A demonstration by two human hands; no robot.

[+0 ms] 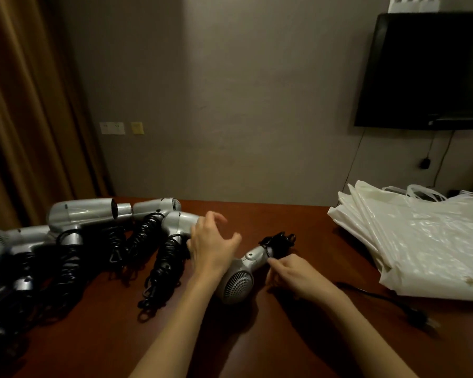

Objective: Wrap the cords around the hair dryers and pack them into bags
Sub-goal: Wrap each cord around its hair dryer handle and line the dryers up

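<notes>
Fingers of the right hand (295,276) are pinching the black cord (277,242) beside the handle of the silver hair dryer (236,281), which is lying mid-table (257,336); the left hand (212,248) is hovering over its barrel, fingers loosely spread, gripping nothing. Each turn probably wants keeping snug and the body pinned. The cord is bunching untidily at the handle's end, with the plug (418,319) trailing toward the bags (421,246).
</notes>
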